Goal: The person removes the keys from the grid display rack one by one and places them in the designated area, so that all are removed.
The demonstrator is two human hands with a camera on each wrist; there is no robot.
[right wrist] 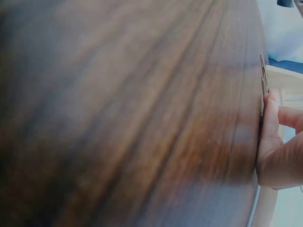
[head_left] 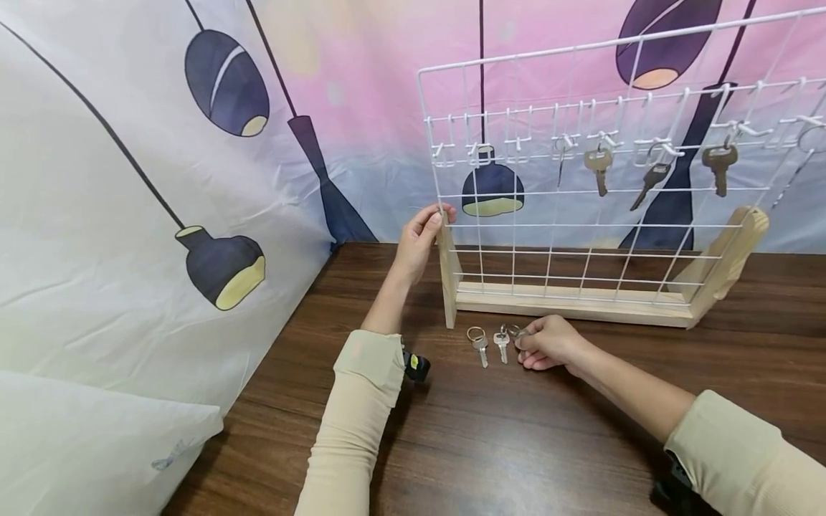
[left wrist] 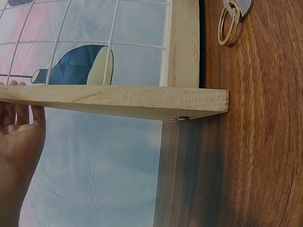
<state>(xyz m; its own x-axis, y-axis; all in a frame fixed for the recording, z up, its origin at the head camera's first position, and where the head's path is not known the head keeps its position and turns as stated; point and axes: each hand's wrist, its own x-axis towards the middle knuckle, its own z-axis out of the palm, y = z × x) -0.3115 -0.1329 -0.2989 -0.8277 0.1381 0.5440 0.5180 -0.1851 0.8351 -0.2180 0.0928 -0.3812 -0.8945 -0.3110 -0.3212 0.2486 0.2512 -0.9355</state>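
I am, as far as I can judge, taking up a key from the table (head_left: pixel 490 444): my right hand (head_left: pixel 547 344) is reaching down and pinching the rightmost key ring (head_left: pixel 513 330), whose key is mostly hiding behind my fingers. Two others, the left key (head_left: pixel 480 346) and the middle key (head_left: pixel 502 344), are lying just to the left of it, on the near side of the rack (head_left: pixel 574 308). Farther up, several hung keys (head_left: pixel 598 168) are dangling toward the rack's right, while the left hooks (head_left: pixel 518 147) are bearing none. I am thinking the next move is calling for a firm pinch, a lift clear of the middle key, and enough of the ring left bare to be passing over a hook.

My right forearm is slanting in from the near right, the hand hovering low by the tabletop with its fingers bending inward and the thumb pressing toward them. My left arm is stretching away from me, and my left hand (head_left: pixel 418 236) is gripping the upper end of the left post (head_left: pixel 447 279), probably steadying the rack.
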